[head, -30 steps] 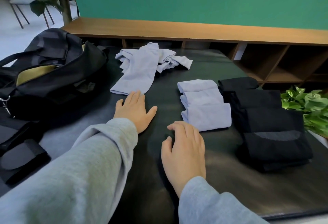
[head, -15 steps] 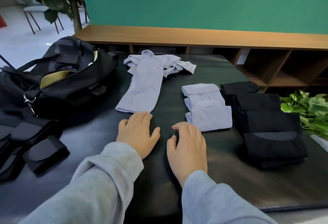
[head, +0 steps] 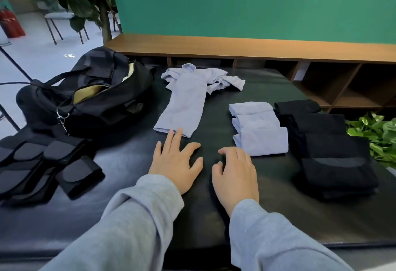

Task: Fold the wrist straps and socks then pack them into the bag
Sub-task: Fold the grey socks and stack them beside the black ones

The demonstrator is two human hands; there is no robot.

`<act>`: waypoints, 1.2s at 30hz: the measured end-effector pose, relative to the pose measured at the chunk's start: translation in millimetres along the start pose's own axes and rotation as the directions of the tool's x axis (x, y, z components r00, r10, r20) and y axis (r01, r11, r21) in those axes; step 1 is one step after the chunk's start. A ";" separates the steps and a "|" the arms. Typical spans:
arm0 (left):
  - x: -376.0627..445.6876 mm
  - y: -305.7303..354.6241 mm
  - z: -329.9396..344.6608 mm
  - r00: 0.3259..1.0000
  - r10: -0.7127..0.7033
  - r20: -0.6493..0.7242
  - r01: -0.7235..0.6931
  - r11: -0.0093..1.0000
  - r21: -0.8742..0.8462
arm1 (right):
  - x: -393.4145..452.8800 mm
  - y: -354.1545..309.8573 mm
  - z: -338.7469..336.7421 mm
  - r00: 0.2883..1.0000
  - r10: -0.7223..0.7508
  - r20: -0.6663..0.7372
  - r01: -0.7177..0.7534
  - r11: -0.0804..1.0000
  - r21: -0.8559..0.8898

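Note:
A light blue sock [head: 183,107] lies stretched flat on the dark table [head: 278,217], its far end on a crumpled heap of blue socks [head: 218,81]. My left hand [head: 175,161] rests flat, fingertips touching the sock's near edge. My right hand [head: 235,174] rests on the table with loosely curled fingers, holding nothing, just left of a row of folded blue socks [head: 259,131]. Folded black socks [head: 330,148] lie to the right. Black wrist straps [head: 42,163] lie at the left, in front of the open black bag [head: 85,99].
A wooden shelf unit [head: 257,47] runs behind the table under a green wall. A leafy plant [head: 377,133] sits off the table's right edge. A potted tree [head: 85,2], a chair [head: 62,19] and a red extinguisher [head: 10,24] stand at the far left.
The view has tilted and shifted, bringing the wrist straps into sight at the left. My left hand has spread its fingers slightly at the sock's edge; my right hand stays put.

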State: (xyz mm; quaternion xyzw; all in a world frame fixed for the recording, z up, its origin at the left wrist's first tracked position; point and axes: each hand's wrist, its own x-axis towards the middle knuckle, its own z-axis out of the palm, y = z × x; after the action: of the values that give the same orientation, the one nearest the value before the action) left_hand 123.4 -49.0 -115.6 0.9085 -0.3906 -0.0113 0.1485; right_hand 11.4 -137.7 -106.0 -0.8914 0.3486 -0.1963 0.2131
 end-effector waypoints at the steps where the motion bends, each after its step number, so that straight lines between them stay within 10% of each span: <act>1: 5.3 -1.5 0.5 1.000 0.010 0.003 -0.010 1.000 0.006 | 0.7 -0.2 0.5 1.000 0.001 0.002 -0.001 1.000 -0.007; 13: 66.0 -8.7 -0.5 0.973 -0.108 -0.203 0.118 0.992 0.041 | 2.7 2.7 3.5 1.000 0.005 0.023 -0.004 1.000 -0.024; 27: -30.0 4.1 7.5 0.931 0.128 -0.342 -0.141 0.990 -0.012 | 0.4 3.4 4.5 0.982 -0.163 0.100 0.166 0.986 -0.030; 36: -60.8 -17.1 -7.1 0.926 -0.199 -0.322 0.086 0.938 -0.335 | -5.1 2.4 -2.1 0.992 -0.087 0.095 0.075 0.990 0.121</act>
State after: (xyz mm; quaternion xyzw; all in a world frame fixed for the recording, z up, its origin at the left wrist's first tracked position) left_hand 94.1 7.4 -119.4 0.8866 -0.2830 0.0778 0.3574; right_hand 5.6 -136.2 -106.5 -0.8994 0.2888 -0.1800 0.2743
